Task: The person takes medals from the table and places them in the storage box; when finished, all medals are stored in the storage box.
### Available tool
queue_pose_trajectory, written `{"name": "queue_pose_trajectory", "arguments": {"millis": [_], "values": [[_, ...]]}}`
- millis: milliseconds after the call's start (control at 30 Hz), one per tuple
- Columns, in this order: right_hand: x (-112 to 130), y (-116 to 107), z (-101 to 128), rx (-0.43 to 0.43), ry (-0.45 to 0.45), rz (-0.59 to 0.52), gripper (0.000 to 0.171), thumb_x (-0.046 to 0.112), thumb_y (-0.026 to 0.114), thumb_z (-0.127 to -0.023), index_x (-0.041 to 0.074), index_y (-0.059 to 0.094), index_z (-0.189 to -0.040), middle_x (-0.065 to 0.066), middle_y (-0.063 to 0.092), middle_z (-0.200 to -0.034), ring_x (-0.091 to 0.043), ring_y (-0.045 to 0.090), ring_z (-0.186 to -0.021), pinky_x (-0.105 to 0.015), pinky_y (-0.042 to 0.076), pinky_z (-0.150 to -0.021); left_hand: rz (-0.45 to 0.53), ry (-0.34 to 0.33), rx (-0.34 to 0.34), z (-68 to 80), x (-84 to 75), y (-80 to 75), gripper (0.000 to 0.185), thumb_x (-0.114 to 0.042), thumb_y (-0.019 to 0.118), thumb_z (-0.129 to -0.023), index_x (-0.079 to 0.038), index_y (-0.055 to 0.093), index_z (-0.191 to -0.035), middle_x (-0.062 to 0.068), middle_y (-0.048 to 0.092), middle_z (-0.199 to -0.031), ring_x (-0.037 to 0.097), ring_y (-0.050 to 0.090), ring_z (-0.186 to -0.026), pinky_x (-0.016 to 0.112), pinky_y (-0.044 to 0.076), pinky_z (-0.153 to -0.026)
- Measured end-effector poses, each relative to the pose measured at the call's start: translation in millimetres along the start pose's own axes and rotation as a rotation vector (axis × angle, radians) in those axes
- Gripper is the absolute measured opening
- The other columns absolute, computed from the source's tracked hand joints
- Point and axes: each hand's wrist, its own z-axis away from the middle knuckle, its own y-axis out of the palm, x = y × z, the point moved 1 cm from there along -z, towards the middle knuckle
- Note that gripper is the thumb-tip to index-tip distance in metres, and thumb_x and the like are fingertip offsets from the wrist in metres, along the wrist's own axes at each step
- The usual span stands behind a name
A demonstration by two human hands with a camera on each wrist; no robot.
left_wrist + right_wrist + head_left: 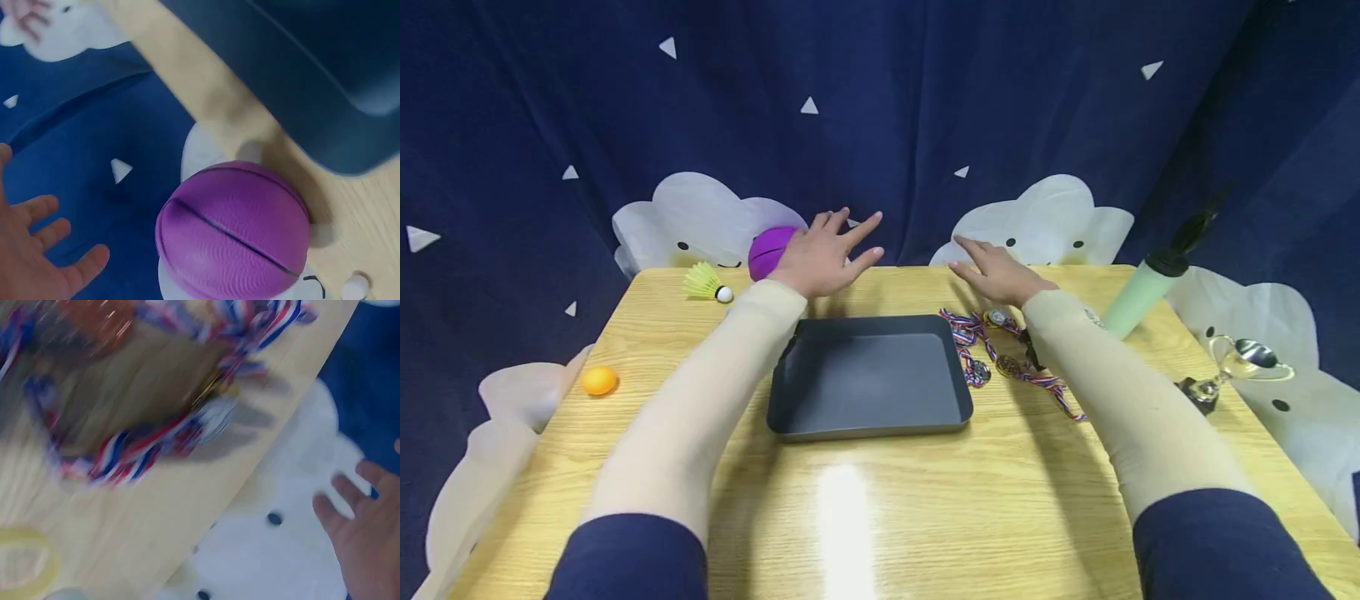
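My left hand (826, 257) is held over the back of the table with its fingers spread, holding nothing. Just left of it is a small purple basketball (769, 252), partly hidden behind the hand in the head view; the left wrist view shows a gap between hand and ball. My right hand (1000, 273) reaches over the back edge too, fingers extended and empty. Below it lie several medals (1007, 365) on red, white and blue ribbons (144, 447). A dark grey rectangular tray (872, 379) sits between the two arms, with nothing in it.
A yellow shuttlecock (703, 283) lies at the back left, and an orange ball (598, 380) at the left edge. To the right stand a pale green bottle (1138, 296) and a gold trophy cup (1243, 362). A dark blue curtain (880, 125) hangs behind the table.
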Motion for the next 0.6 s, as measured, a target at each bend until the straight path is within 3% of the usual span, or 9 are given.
{"name": "queue_pose_trajectory", "arguments": {"millis": [100, 200, 333, 467, 533, 600], "values": [[-18, 0, 11, 0.063, 0.017, -0.064, 0.069, 0.040, 0.042, -0.112, 0.000, 0.022, -0.164, -0.035, 0.030, -0.164, -0.055, 0.032, -0.151, -0.068, 0.026, -0.128, 0.072, 0.039, -0.038, 20.1, 9.5, -14.4, 0.064, -0.065, 0.036, -0.107, -0.044, 0.022, -0.165, 0.016, 0.037, -0.166, 0.036, 0.033, -0.153, 0.064, 0.044, -0.118], [-32, -2, 22, 0.145, 0.050, -0.070, 0.063, 0.032, 0.050, -0.111, -0.009, 0.032, -0.155, -0.041, 0.042, -0.153, -0.058, 0.045, -0.140, -0.068, 0.039, -0.120, 0.127, 0.074, -0.058, 38.6, 21.5, -23.0, 0.060, -0.056, 0.045, -0.107, -0.034, 0.037, -0.163, 0.016, 0.051, -0.151, 0.035, 0.045, -0.141, 0.059, 0.048, -0.114], [-44, -3, 34, 0.235, 0.082, -0.052, 0.054, 0.024, 0.058, -0.107, -0.015, 0.044, -0.142, -0.043, 0.054, -0.137, -0.057, 0.056, -0.128, -0.066, 0.050, -0.110, 0.181, 0.132, -0.069, 57.9, 38.3, -24.8, 0.044, -0.042, 0.054, -0.107, -0.016, 0.062, -0.142, 0.016, 0.066, -0.129, 0.033, 0.059, -0.123, 0.052, 0.052, -0.109], [-51, 2, 38, 0.248, 0.111, -0.058, 0.047, 0.022, 0.063, -0.105, -0.015, 0.052, -0.131, -0.040, 0.061, -0.127, -0.050, 0.064, -0.115, -0.061, 0.056, -0.102, 0.257, 0.133, -0.031, 75.3, 55.6, -22.5, 0.025, -0.029, 0.058, -0.106, -0.006, 0.068, -0.106, 0.012, 0.066, -0.092, 0.024, 0.061, -0.083, 0.039, 0.054, -0.077], [-56, 8, 38, 0.237, 0.119, -0.083, 0.045, 0.022, 0.064, -0.104, -0.014, 0.053, -0.128, -0.037, 0.062, -0.122, -0.046, 0.065, -0.107, -0.057, 0.057, -0.096, 0.306, 0.098, 0.010, 82.8, 64.9, -18.0, 0.022, -0.023, 0.059, -0.105, -0.003, 0.068, -0.102, 0.011, 0.064, -0.084, 0.019, 0.056, -0.068, 0.033, 0.051, -0.064], [-59, 16, 37, 0.225, 0.123, -0.104, 0.044, 0.023, 0.066, -0.103, -0.013, 0.053, -0.126, -0.033, 0.062, -0.117, -0.040, 0.064, -0.102, -0.054, 0.056, -0.092, 0.358, 0.051, 0.055, 91.0, 73.3, -11.0, 0.022, -0.020, 0.058, -0.105, 0.000, 0.069, -0.107, 0.013, 0.066, -0.088, 0.016, 0.057, -0.065, 0.030, 0.055, -0.056]]}}
